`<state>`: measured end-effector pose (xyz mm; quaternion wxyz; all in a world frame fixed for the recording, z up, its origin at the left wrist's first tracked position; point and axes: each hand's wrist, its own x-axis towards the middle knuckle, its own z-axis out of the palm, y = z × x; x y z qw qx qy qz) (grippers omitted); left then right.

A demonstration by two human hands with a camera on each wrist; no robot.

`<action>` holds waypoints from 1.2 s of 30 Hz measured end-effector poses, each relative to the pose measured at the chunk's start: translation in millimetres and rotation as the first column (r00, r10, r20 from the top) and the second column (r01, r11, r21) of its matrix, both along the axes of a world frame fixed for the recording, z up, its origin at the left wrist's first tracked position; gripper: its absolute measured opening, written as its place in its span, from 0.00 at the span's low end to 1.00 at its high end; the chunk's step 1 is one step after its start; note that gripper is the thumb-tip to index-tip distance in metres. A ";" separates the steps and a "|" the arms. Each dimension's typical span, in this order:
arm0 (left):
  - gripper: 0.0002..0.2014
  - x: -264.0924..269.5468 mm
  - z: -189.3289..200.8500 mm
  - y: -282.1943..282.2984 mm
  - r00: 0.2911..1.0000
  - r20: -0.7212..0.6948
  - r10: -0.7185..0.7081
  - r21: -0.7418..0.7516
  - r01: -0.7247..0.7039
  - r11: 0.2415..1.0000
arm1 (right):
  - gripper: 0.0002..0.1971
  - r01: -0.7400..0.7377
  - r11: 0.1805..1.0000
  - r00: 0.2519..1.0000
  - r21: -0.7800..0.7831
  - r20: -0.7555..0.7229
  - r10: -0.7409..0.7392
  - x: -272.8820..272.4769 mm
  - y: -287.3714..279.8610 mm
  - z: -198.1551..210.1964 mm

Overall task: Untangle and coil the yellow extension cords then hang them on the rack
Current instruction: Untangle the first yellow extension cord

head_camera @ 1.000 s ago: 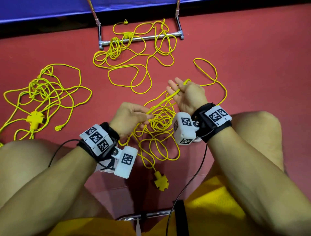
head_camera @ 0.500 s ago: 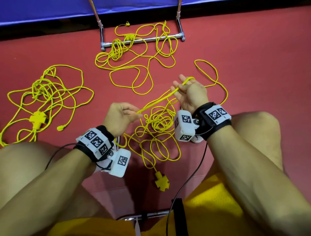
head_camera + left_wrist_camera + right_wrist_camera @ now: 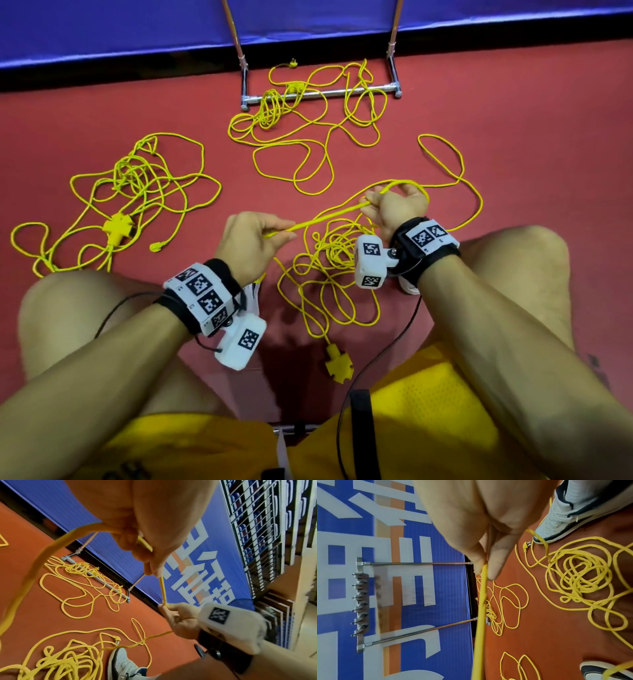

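A yellow extension cord (image 3: 329,217) runs taut between my two hands above the red floor. My left hand (image 3: 277,233) pinches one end of that span between thumb and fingers (image 3: 145,555). My right hand (image 3: 375,202) grips the other end, with the cord looping over it and pinched at the fingertips (image 3: 493,568). Below the hands, between my knees, lies this cord's tangle (image 3: 337,263), with its yellow socket block (image 3: 339,367) nearest me. The rack (image 3: 361,604), with a row of hooks, stands against the blue wall.
A second tangled cord (image 3: 137,185) with a cross-shaped socket (image 3: 118,228) lies at the left. A third cord (image 3: 308,137) sprawls over the rack's base bar (image 3: 363,90) ahead. My knees and white shoes (image 3: 122,665) flank the tangle. A blue banner (image 3: 137,31) backs the floor.
My hands have drawn apart: the left moved left and the right moved slightly away, so the taut span of cord between them is longer.
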<state>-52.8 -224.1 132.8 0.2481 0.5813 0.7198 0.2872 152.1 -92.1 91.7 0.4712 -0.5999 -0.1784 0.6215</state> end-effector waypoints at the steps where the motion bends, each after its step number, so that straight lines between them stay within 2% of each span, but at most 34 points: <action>1: 0.08 2.6 4.3 -4.3 1.000 0.010 -0.002 0.020 0.002 1.000 | 0.38 -0.013 1.000 1.000 -0.008 0.012 0.014 1.2 -1.6 -1.2; 3: 0.08 11.4 13.2 -11.3 0.999 0.029 -0.023 0.047 0.022 0.999 | 0.36 -0.039 0.999 0.998 -0.030 0.038 0.040 3.8 -4.6 -2.5; 7: 0.07 33.7 25.7 -20.8 0.991 -0.048 -0.127 0.073 0.131 0.989 | 0.27 -0.124 0.988 0.987 -0.093 0.094 0.132 13.5 -13.0 0.9; 11: 0.08 31.1 26.3 -20.9 0.991 -0.070 -0.110 -0.039 0.107 0.993 | 0.18 -0.274 0.946 0.939 -0.176 0.166 0.303 28.4 -13.3 5.1; 13: 0.07 25.7 16.1 -18.0 0.997 0.023 -0.078 -0.091 0.080 0.993 | 0.13 -0.304 0.937 0.918 -0.175 0.211 0.337 32.8 -13.2 5.4; 15: 0.08 26.9 1.9 -17.0 0.970 0.242 0.012 -0.133 0.020 0.991 | 0.15 -0.236 0.958 0.935 -0.164 0.231 0.270 33.4 -13.8 3.4; 17: 0.08 33.9 -6.4 -13.9 0.867 0.468 0.171 -0.195 -0.087 0.977 | 0.13 -0.256 0.956 0.919 -0.142 0.270 0.286 28.0 -18.3 3.9; 18: 0.07 38.1 -7.5 -12.0 0.785 0.570 0.242 -0.238 -0.125 0.963 | 0.14 -0.292 0.948 0.925 -0.125 0.214 0.313 22.3 -24.0 7.2; 19: 0.06 42.3 -7.8 -9.3 0.690 0.661 0.295 -0.276 -0.141 0.951 | 0.16 -0.313 0.944 0.946 -0.107 0.056 0.320 17.4 -30.7 12.5; 20: 0.06 44.6 -7.7 -6.3 0.602 0.730 0.323 -0.304 -0.138 0.943 | 0.20 -0.339 0.936 0.936 -0.098 -0.139 0.325 13.0 -37.9 18.5; 21: 0.07 45.8 -8.3 -3.9 0.529 0.778 0.339 -0.323 -0.127 0.938 | 0.24 -0.387 0.918 0.887 -0.084 -0.307 0.346 11.3 -45.0 24.1; 22: 0.07 45.8 -9.5 -2.0 0.479 0.803 0.355 -0.342 -0.118 0.932 | 0.27 -0.442 0.896 0.827 -0.047 -0.408 0.386 12.8 -49.5 27.2; 24: 0.07 45.9 -14.4 -1.7 0.427 0.816 0.390 -0.390 -0.092 0.916 | 0.27 -0.496 0.868 0.763 0.029 -0.463 0.452 20.8 -55.2 30.9; 26: 0.10 49.2 -20.7 -7.0 0.426 0.805 0.413 -0.433 -0.055 0.900 | 0.24 -0.558 0.827 0.744 0.073 -0.398 0.537 22.7 -60.6 33.0; 30: 0.07 58.2 -22.3 -16.8 0.450 0.802 0.393 -0.442 0.004 0.897 | 0.07 -0.628 0.766 0.742 0.139 -0.189 0.643 13.2 -67.1 26.2; 32: 0.06 54.7 -18.3 -17.3 0.442 0.812 0.382 -0.458 0.077 0.885 | 0.05 -0.648 0.746 0.737 0.153 -0.123 0.665 8.5 -65.0 27.6; 36: 0.13 46.6 -13.4 -14.2 0.424 0.810 0.405 -0.531 0.237 0.814 | 0.04 -0.657 0.731 0.738 0.184 -0.039 0.674 7.6 -60.3 27.6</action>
